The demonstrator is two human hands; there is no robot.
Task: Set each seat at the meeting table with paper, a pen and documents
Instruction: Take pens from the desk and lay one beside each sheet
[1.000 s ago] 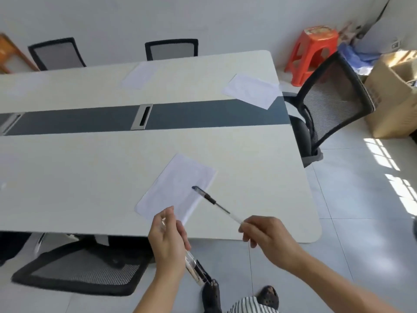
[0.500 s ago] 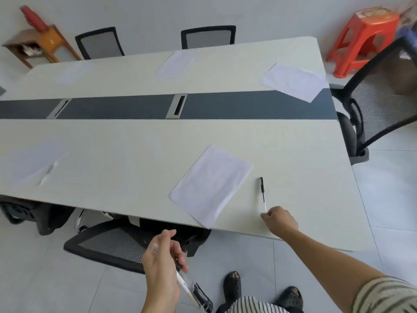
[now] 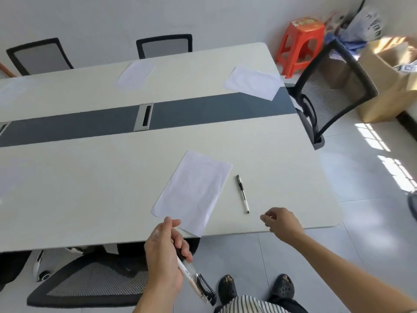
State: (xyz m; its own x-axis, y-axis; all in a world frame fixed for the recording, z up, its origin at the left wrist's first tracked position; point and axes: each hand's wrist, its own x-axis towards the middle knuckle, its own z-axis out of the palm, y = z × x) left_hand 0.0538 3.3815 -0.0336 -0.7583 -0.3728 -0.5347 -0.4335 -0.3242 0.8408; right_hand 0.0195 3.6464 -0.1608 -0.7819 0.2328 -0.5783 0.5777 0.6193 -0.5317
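Just ahead of the right hand (image 3: 282,224) (loosely curled, empty) a pen (image 3: 242,193) lies beside the sheet (image 3: 193,190), so this seat seems supplied, while the left hand (image 3: 165,251) grips spare pens (image 3: 194,279) — the far sheets (image 3: 135,74) beyond both hands apparently lack theirs.

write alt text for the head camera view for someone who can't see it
A pen lies on a white meeting table beside a sheet of paper, with the person's empty right hand close to its near end. The left hand grips more pens; other sheets lie at farther seats.
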